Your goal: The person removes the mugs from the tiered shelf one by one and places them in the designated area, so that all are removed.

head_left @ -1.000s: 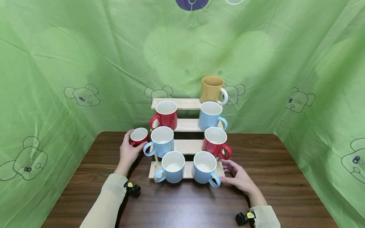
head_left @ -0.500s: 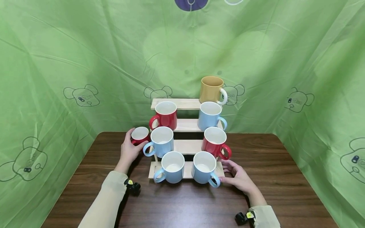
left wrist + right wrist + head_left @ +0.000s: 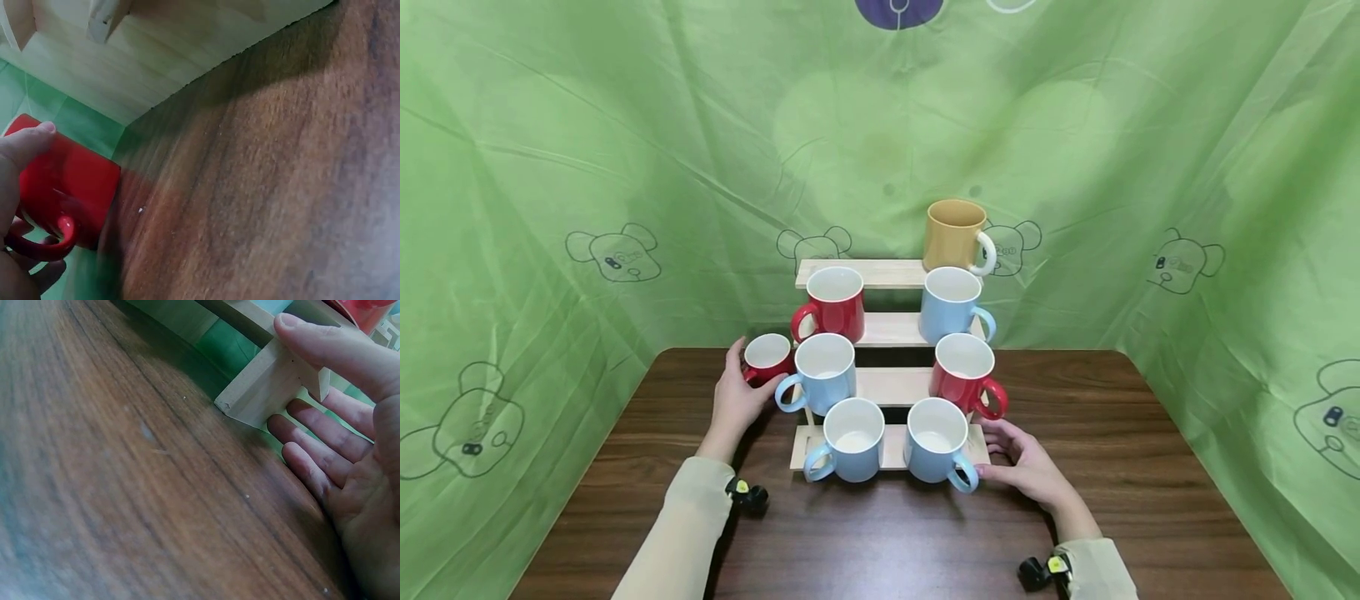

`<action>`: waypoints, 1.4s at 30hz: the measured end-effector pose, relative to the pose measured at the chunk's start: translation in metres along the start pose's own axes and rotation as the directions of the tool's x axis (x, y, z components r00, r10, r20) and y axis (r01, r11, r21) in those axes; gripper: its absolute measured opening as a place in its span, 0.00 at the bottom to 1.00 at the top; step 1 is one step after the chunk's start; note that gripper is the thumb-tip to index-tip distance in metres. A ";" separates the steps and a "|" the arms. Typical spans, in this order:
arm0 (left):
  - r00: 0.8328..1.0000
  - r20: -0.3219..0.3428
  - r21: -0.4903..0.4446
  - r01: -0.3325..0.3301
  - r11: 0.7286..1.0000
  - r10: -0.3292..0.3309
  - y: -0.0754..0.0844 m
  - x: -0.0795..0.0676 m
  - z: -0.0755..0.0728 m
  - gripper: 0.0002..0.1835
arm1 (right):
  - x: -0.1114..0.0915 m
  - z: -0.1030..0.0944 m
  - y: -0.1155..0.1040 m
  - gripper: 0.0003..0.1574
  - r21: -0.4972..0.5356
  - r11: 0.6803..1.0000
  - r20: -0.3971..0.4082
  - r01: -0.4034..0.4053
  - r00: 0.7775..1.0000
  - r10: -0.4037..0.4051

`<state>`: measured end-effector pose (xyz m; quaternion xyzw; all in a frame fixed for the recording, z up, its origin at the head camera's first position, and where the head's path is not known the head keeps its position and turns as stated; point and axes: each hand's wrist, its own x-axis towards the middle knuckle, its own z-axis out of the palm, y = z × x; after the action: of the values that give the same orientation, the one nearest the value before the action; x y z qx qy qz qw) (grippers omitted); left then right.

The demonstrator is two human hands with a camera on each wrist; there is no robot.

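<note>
My left hand [image 3: 736, 404] grips a red mug [image 3: 767, 369] with a white inside, to the left of a stepped wooden display rack [image 3: 893, 386]. In the left wrist view the thumb lies along the side of this red mug [image 3: 81, 181], and the other fingers are near its handle, partly hidden. At the rack's lower right end, my right hand [image 3: 1028, 468] holds the end of the bottom shelf between thumb and fingers. The right wrist view has the thumb [image 3: 325, 350] at the front of the shelf end [image 3: 259, 387], with the other fingers curved beyond it.
Blue mugs [image 3: 853, 442], red mugs [image 3: 837, 312] and one yellow mug [image 3: 953, 237] with a white handle stand on the rack's steps, toward both ends. The rack is on a dark wooden table [image 3: 880, 546]. Green cloth [image 3: 700, 167] hangs behind and on both sides.
The left hand and its red mug shift only slightly. The right hand, the rack and its mugs stay in place, while the whole head view drifts a little.
</note>
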<state>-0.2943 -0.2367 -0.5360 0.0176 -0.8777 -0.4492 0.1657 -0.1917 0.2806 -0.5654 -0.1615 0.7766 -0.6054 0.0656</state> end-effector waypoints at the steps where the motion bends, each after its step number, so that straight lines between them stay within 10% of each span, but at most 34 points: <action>1: 1.000 -0.014 0.004 -0.009 1.000 0.009 0.000 -0.002 -0.001 0.57 | 0.000 0.000 0.000 0.44 -0.001 1.000 0.002 -0.001 1.000 0.001; 8: 0.973 -0.153 0.075 -0.161 0.984 0.171 0.006 -0.018 -0.005 0.54 | -0.001 0.000 0.001 0.44 -0.004 1.000 0.002 0.009 1.000 -0.009; 16: 0.838 -0.257 0.203 -0.440 0.875 0.481 0.018 -0.034 -0.013 0.45 | -0.001 0.000 -0.002 0.44 -0.016 1.000 -0.005 -0.016 1.000 0.016; 21: 0.808 -0.211 0.218 -0.510 0.832 0.551 0.023 -0.048 -0.014 0.40 | -0.002 -0.001 0.002 0.44 -0.022 1.000 -0.001 0.003 1.000 -0.003; 26: 0.842 -0.166 0.171 -0.489 0.856 0.514 0.027 -0.063 -0.010 0.37 | 0.000 -0.001 0.002 0.43 -0.021 1.000 -0.006 0.007 1.000 -0.007; 31: 0.941 -0.098 -0.067 -0.330 0.942 0.323 0.029 -0.077 -0.006 0.36 | 0.001 0.000 -0.002 0.44 -0.028 1.000 0.000 0.006 1.000 -0.006; 34: 0.978 -0.041 -0.241 -0.207 0.948 0.203 0.029 -0.083 -0.004 0.35 | 0.001 0.000 -0.002 0.44 -0.029 1.000 0.002 0.008 1.000 -0.008; 42: 0.967 0.181 -0.460 -0.077 0.885 0.178 0.016 -0.095 -0.003 0.33 | 0.001 0.001 0.001 0.43 -0.025 1.000 -0.009 0.012 1.000 -0.013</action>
<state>-0.2017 -0.2124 -0.5473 -0.1286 -0.7622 -0.6269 0.0973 -0.1923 0.2794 -0.5671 -0.1643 0.7835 -0.5966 0.0561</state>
